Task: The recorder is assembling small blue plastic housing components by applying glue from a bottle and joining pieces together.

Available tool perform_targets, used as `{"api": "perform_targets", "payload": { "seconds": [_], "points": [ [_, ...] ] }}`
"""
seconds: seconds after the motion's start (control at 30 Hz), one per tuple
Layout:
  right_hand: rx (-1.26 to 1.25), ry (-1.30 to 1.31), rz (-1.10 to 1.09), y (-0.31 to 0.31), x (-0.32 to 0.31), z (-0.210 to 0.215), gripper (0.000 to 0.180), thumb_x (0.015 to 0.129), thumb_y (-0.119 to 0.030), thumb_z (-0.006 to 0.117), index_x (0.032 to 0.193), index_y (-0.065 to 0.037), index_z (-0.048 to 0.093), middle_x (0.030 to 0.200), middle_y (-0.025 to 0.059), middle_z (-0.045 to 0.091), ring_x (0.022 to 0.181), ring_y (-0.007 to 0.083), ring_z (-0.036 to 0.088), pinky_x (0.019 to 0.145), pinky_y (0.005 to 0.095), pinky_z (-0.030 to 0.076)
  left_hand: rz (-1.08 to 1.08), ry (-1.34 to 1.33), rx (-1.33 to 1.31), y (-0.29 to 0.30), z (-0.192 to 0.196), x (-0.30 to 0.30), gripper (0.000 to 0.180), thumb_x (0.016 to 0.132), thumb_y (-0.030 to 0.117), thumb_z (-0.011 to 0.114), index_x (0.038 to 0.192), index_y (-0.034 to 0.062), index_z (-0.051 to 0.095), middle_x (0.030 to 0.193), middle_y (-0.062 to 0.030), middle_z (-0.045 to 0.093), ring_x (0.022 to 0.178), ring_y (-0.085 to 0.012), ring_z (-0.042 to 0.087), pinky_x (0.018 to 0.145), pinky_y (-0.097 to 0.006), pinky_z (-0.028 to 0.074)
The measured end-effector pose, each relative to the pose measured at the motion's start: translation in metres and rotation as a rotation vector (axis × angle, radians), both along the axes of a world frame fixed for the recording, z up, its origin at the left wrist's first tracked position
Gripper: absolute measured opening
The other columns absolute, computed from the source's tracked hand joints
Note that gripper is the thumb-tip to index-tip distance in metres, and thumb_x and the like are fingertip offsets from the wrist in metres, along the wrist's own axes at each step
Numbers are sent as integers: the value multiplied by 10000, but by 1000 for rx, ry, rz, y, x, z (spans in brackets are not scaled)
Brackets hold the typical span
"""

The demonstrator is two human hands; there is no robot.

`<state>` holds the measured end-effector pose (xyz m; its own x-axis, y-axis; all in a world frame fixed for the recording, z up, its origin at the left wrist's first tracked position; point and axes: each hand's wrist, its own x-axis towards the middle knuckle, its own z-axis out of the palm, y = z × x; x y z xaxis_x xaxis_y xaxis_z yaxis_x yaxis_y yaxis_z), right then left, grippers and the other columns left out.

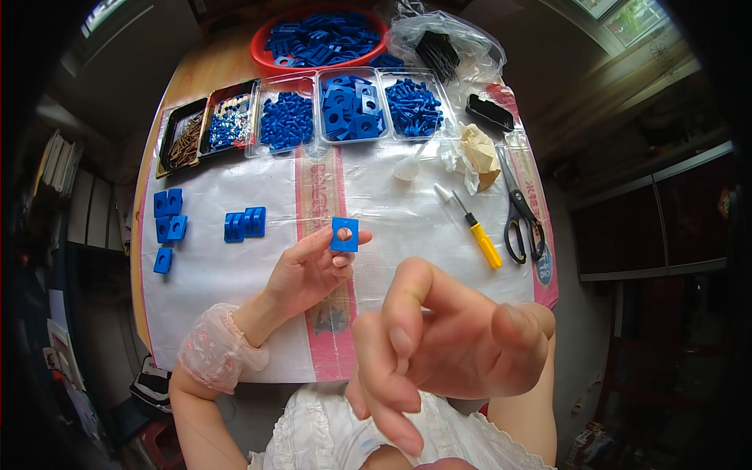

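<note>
Head view. My left hand (313,270): fingertips pinching a blue square plate (344,234) with a round hole, held upright above the surface (407,227), over the white sheet's red stripe. My right hand (446,352): raised close to the camera, fingers loosely curled, holding nothing that I can see. Left of the plate: a pair of blue blocks (244,224) lying on the sheet; farther left, more blue blocks (168,223) in a cluster. Far edge: row of clear trays (345,110) with blue parts, red bowl (317,39) behind. Right side: yellow-handled screwdriver (479,235), scissors (521,215).
</note>
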<state>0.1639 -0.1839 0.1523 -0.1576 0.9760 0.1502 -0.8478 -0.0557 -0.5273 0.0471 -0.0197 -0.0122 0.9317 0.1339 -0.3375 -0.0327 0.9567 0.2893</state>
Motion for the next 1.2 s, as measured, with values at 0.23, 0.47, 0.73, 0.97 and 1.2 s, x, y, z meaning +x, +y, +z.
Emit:
{"api": "perform_targets", "payload": {
  "seconds": [0.23,0.47,0.73,0.97,1.2],
  "points": [
    [164,-140,-452,6,32,13,300,1075,-364,305,1067,-78,399,596,23,442,358,110,385,616,367,463,57,-57,103,5,3,-4,325,1009,255,523,1215,6,549,1290,-136,565,798,-61,509,740,-211,464],
    [351,-63,-739,-11,73,40,312,1073,-292,329,1118,-19,472,677,43,446,401,111,347,551,328,398,61,-67,131,3,1,2,327,989,240,563,1212,1,542,1220,-102,578,819,-67,506,723,-221,461],
    [156,-670,-1024,18,100,-17,179,1022,-181,435,1071,-24,504,788,44,497,502,81,432,512,233,393,68,-107,157,8,-4,-9,267,996,211,571,1189,27,561,1250,-116,575,870,-54,530,756,-212,475],
    [-297,-1008,-1013,14,132,-97,119,937,-76,567,1030,-43,501,895,46,542,696,78,538,599,228,467,-4,-133,340,4,3,0,272,999,171,578,1250,69,561,1363,-135,545,979,-36,552,797,-208,468],
    [-292,-1370,-768,31,131,-119,345,867,-66,684,1177,-39,533,1101,38,540,962,92,505,752,229,457,4,-113,420,5,-5,-3,237,988,151,597,1216,89,571,1305,-116,595,985,-41,559,794,-210,460]
  ]
}}
